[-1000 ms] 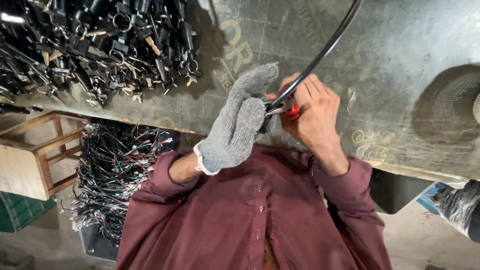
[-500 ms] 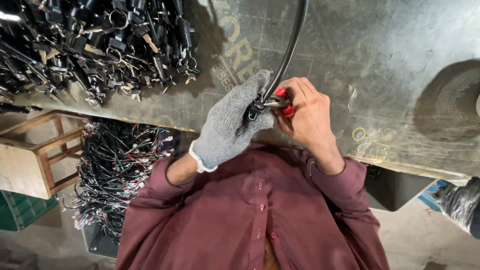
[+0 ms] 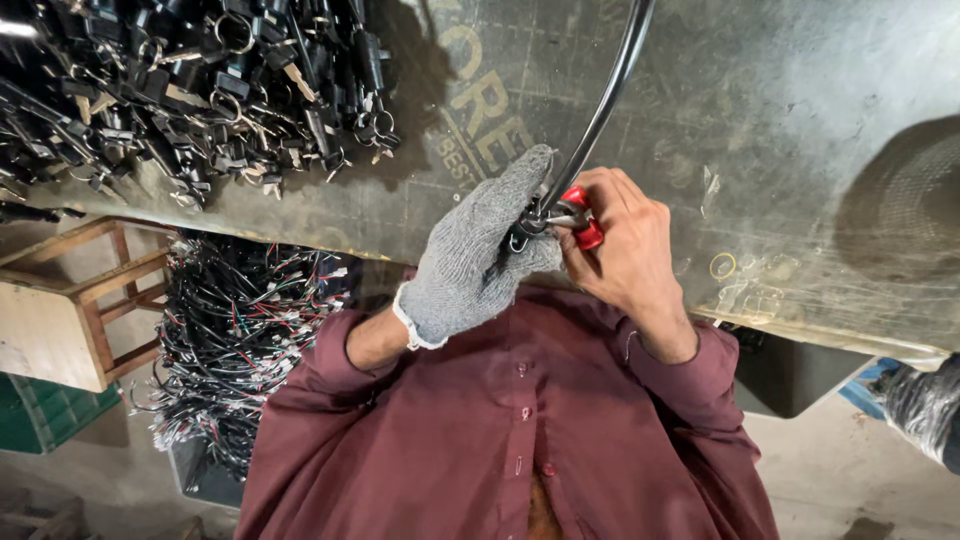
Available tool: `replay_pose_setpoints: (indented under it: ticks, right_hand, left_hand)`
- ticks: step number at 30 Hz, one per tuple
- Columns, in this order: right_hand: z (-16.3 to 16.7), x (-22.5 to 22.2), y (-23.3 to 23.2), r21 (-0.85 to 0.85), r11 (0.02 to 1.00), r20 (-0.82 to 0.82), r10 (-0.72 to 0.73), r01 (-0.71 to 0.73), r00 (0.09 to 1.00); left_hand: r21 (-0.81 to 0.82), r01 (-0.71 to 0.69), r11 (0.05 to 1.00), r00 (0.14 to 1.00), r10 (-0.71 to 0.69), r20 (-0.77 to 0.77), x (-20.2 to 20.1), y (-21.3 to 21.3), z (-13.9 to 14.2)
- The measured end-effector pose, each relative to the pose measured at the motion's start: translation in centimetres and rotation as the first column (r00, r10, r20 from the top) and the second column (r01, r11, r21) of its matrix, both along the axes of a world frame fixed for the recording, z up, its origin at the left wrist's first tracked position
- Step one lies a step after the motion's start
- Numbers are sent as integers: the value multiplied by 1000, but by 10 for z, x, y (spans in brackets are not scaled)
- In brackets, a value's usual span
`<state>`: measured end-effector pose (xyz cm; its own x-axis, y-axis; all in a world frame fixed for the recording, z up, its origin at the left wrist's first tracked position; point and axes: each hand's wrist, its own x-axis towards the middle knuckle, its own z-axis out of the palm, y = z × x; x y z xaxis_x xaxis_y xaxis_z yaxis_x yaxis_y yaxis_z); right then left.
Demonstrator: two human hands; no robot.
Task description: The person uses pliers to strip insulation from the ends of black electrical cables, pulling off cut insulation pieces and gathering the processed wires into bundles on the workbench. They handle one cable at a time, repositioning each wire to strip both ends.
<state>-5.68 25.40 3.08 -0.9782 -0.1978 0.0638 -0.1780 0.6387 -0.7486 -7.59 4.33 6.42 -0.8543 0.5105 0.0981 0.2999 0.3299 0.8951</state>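
Counter point(image 3: 800, 120) with a heap of black connectors point(image 3: 190, 90) at its far left corner. At its near edge, the gloved left hand point(image 3: 480, 255) grips a black cable point(image 3: 600, 110); the bare right hand point(image 3: 625, 250) closes red-handled pliers point(image 3: 580, 215) on its end. The cable appears light, springy and smooth, best held near that end.

Grey knitted cloth glove point(image 3: 478, 255), glossy black cable point(image 3: 600, 110), red plastic-handled metal tool point(image 3: 580, 215), scuffed matt tabletop point(image 3: 780, 140).

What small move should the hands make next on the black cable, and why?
Probably squeeze the red-handled pliers shut. The bare right hand holds them at the black cable end, while the gloved left hand grips the cable there, so the jaws already sit on it.
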Motion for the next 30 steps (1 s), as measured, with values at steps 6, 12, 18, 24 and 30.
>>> replay_pose_setpoints:
  ticks: [6,12,18,24,30]
  right_hand:
    - [-4,2,2,136,990,17,-24,21,1000]
    - [-1,9,-1,292,949,17,-127,116,992]
    - [2,15,-9,152,981,23,-124,119,992]
    - [-8,14,-11,204,959,126,-222,194,967]
    - [-39,-3,0,-110,991,-188,51,-73,981]
  left_hand:
    - [-76,15,997,999,-18,-31,1,1,2]
    - [-280,-111,954,979,56,-197,7,7,6]
    - [-412,-119,903,947,-22,-322,-3,7,0]
    - [-247,-20,969,999,10,-43,-6,11,18]
    - [321,282,904,803,-406,436,-24,-11,26]
